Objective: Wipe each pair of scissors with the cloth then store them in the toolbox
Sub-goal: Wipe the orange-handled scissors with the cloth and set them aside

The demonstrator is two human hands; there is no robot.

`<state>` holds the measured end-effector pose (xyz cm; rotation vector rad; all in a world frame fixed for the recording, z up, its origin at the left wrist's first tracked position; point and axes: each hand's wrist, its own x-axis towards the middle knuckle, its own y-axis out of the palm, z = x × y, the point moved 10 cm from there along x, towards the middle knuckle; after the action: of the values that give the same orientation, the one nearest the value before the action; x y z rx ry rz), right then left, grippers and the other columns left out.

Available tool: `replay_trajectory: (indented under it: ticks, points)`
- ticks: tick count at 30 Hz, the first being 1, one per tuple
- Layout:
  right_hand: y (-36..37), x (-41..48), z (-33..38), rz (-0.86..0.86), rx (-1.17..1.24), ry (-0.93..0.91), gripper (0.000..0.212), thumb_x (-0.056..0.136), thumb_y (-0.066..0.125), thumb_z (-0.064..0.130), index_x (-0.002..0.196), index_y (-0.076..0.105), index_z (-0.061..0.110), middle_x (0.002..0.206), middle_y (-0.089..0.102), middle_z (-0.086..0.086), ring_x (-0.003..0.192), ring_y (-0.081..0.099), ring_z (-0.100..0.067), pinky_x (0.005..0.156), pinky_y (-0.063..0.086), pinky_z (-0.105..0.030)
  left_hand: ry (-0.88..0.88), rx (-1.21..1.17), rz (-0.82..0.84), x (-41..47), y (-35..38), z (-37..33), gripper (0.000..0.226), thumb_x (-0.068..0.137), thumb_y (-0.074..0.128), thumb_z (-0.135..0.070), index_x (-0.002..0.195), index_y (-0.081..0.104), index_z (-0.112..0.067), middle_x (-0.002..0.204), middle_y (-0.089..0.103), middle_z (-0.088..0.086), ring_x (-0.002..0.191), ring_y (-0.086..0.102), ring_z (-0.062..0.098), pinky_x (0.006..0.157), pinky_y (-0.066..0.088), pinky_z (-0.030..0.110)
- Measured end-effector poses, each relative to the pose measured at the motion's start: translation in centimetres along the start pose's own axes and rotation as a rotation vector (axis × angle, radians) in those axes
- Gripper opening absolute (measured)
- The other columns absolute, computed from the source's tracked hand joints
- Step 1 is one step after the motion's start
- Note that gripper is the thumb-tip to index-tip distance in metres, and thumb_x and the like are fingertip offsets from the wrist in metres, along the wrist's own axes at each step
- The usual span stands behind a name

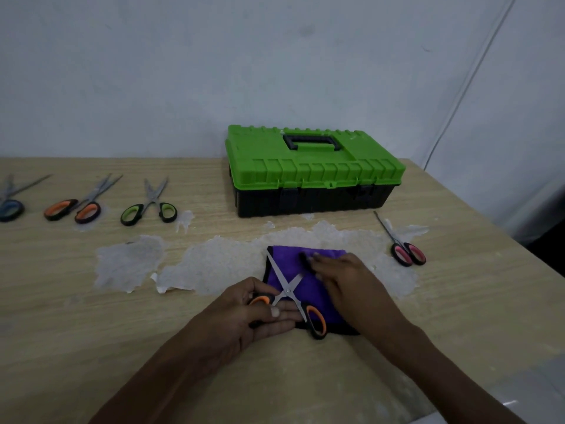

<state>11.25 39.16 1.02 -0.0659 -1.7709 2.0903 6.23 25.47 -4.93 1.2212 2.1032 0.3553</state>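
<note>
On the far left of your counter [458, 301] lie the blue scissors [10, 206]. The edge of the view cuts off part of them, and they look blurry. Next to them are the orange scissors [76, 206], then the green scissors [149, 209], with the blades a little apart. All three lie flat near the back of the counter.

Near you, your left hand [253, 313] grips one orange handle of the open scissors [289, 292]. Your fingers hide most of that handle. The shiny blades are spread wide like an X and lie on the purple cloth [305, 261]. The other orange handle rests on the front edge of the cloth.

Behind the cloth stands the toolbox [312, 169]. It has a green lid, a black bottom and a black handle on top. The lid is down.

Your right hand [345, 276] rests flat on the cloth with loose fingers, and hides one blade tip. There is something dark by your fingertips, but you cannot tell what it is.

Far right lie the pink scissors [408, 252], blades together.
</note>
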Motion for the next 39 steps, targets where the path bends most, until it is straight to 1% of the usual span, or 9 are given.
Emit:
replay_trajectory:
  ticks: [4,10,14,17,20,27,30,33,39]
  points:
    - [-0.9,0.1,-2.4,-0.108,0.106,0.174,0.037,0.101,0.036,0.014,0.134,0.050,0.020,0.105,0.063,-0.009,0.083,0.051,-0.013,0.073,0.039,-0.020,0.010,0.011,-0.012,-0.2,-0.2,-0.5,0.031,0.089,0.049,0.020,0.116,0.052,0.006,0.109,0.070,0.030,0.103,0.070,0.040,0.085,0.060,0.043]
    - [-2.5,-1.9,0.5,-0.215,0.070,0.064,0.034,0.094,0.041,0.026,0.122,0.060,0.018,0.109,0.066,-0.002,0.097,0.055,-0.019,0.081,0.049,-0.032,0.086,-0.021,-0.040,-0.3,-0.7,-2.0,0.028,0.088,0.052,0.018,0.112,0.054,0.005,0.108,0.071,0.030,0.103,0.070,0.042,0.087,0.059,0.045]
    - [-2.9,-3.3,4.6,-0.233,0.073,-0.008,0.029,0.094,0.044,0.036,0.116,0.060,0.026,0.109,0.060,0.009,0.101,0.047,-0.010,0.084,0.045,-0.028,0.113,-0.035,-0.074,-0.2,-0.8,-2.3,0.024,0.090,0.053,0.013,0.113,0.054,0.005,0.106,0.071,0.029,0.099,0.072,0.037,0.086,0.059,0.043]
    - [-1.5,-3.4,5.8,-0.126,0.206,0.045,0.037,0.091,0.039,0.054,0.120,0.053,0.036,0.110,0.051,0.018,0.100,0.044,-0.001,0.083,0.044,-0.020,0.149,0.006,-0.089,-0.2,-0.9,-2.7,0.023,0.090,0.059,-0.006,0.111,0.058,0.004,0.107,0.072,0.026,0.091,0.075,0.030,0.087,0.060,0.043]
    - [-1.1,-3.1,5.9,-0.082,0.357,0.104,0.043,0.087,0.040,0.063,0.124,0.047,0.043,0.113,0.048,0.024,0.105,0.043,0.005,0.088,0.043,-0.017,0.189,0.018,-0.088,-0.2,-1.0,-3.1,0.040,0.093,0.058,-0.031,0.114,0.064,0.002,0.114,0.071,0.023,0.104,0.071,0.032,0.091,0.057,0.044]
    - [-0.7,-3.0,6.2,-0.029,0.905,0.301,0.024,0.087,0.061,0.045,0.109,0.055,0.038,0.104,0.065,0.016,0.097,0.062,0.004,0.081,0.054,-0.020,0.319,0.363,-0.057,-1.0,0.3,-3.9,0.037,0.102,0.040,-0.036,0.111,0.074,-0.025,0.113,0.075,0.002,0.109,0.070,0.017,0.094,0.052,0.035]
    - [-0.1,-3.5,4.5,-0.042,0.933,0.404,0.014,0.094,0.055,0.022,0.104,0.056,0.032,0.103,0.066,0.007,0.094,0.065,-0.003,0.081,0.057,-0.027,0.372,0.499,-0.112,-1.1,0.2,-4.2,0.027,0.101,0.048,-0.026,0.113,0.072,-0.021,0.109,0.076,0.001,0.104,0.071,0.015,0.090,0.055,0.029]
    - [1.0,-4.2,3.7,-0.042,1.236,0.532,0.018,0.097,0.049,0.010,0.107,0.061,0.019,0.103,0.070,-0.001,0.096,0.068,-0.012,0.081,0.057,-0.030,0.472,0.603,-0.302,-1.4,-1.2,-5.0,0.018,0.095,0.060,-0.024,0.111,0.067,-0.026,0.103,0.073,-0.005,0.097,0.070,0.009,0.081,0.057,0.023]
    - [1.5,-4.7,3.7,-0.047,1.437,0.566,0.020,0.096,0.050,0.007,0.110,0.063,0.012,0.108,0.070,-0.008,0.099,0.069,-0.021,0.084,0.057,-0.039,0.437,0.632,-0.212,-0.9,0.0,-3.9,0.024,0.089,0.067,-0.026,0.113,0.063,-0.028,0.103,0.073,-0.003,0.092,0.070,0.003,0.074,0.056,0.017]
